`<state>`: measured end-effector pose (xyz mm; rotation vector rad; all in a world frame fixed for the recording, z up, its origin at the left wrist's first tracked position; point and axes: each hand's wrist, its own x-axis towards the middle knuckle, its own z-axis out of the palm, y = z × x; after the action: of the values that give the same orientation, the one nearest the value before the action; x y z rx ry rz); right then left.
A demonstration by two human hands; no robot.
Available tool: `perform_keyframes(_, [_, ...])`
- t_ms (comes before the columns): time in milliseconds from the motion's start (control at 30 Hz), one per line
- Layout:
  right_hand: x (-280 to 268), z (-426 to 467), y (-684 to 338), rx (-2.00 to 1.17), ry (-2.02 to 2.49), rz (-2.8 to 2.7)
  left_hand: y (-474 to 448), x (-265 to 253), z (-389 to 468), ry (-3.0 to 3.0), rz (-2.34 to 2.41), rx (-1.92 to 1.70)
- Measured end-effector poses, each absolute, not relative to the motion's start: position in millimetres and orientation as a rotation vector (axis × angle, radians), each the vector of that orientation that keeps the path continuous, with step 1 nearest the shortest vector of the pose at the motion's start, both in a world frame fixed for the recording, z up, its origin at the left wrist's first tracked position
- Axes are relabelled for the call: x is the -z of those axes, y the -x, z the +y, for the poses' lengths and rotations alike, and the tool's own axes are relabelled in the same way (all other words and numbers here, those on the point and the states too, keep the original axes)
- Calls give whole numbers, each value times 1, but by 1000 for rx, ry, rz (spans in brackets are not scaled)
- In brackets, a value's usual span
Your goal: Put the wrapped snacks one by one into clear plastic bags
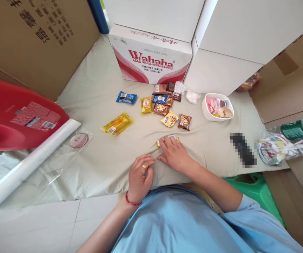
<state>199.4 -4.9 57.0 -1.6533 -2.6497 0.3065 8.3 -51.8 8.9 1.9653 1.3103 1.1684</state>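
My right hand (176,155) lies over a small snack packet (177,137), its fingers bent onto the wrapper. Only the packet's silvery and yellow edges show. My left hand (140,177), with a gold ring and a red wrist cord, rests near the table's front edge; its loosely bent fingers hold nothing. Beyond the hands lie a yellow biscuit packet (169,119) and a brown cookie packet (185,122). Behind these is a pile of brown packets (161,109) with a blue packet (160,98) on top. A yellow packet (146,105) touches the pile.
A long yellow packet (117,124) and a blue packet (126,97) lie left. The white tub (216,116) at right contains snacks. A Wahaba carton (152,63) stands behind. A white roll (35,163) and red jug (17,112) flank the left; a bottle (300,128) lies right.
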Motion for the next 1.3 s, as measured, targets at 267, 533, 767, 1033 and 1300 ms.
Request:
perform_keyframes(267, [-63, 19, -202, -217, 1666, -2742, -1, -10, -56, -1947, 1388, -1137])
perform_keyframes(533, [-68, 21, -253, -1066, 1354, -1659, -11, -26, -42, -1559, 1368, -1137])
perform_keyframes(767, [-51, 3, -249, -1702, 1158, -931, -46, -34, -8, -1151, 1054, -823])
perform_keyframes(1033, [-29, -22, -242, -1380, 1302, -1123, -73, -37, -12, -1420, 1371, -728])
perform_keyframes(1300, [-63, 24, -388, -854, 1440, -938, -17, -20, -28, -1804, 1445, -852])
